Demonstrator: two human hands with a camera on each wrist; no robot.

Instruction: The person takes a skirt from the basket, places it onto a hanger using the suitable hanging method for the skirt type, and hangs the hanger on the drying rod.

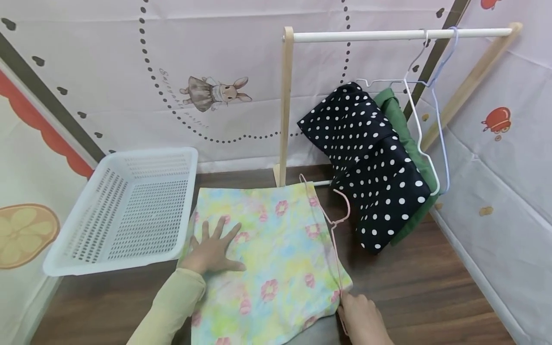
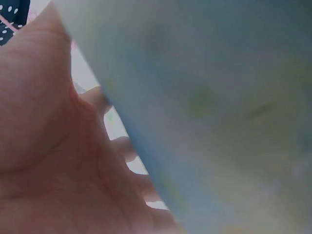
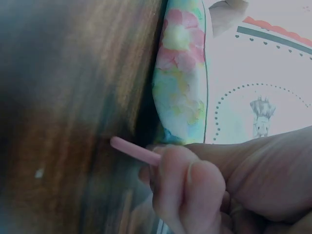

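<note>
A pastel floral cloth lies spread over the dark wooden surface. My left hand rests on its left part with the fingers straight and spread apart. At the cloth's lower right edge, my right hand grips one end of a pink hanger. The hanger lies along the cloth's right side, its hook pointing right. In the right wrist view, curled fingers hold the pink rod, whose tip sticks out. Cloth fills much of the left wrist view beside my left palm.
A white perforated basket stands on the left. Behind the cloth is a rack with a white rail and wooden posts. A black polka-dot cloth and a green cloth hang there on hangers. Printed fabric walls surround the surface.
</note>
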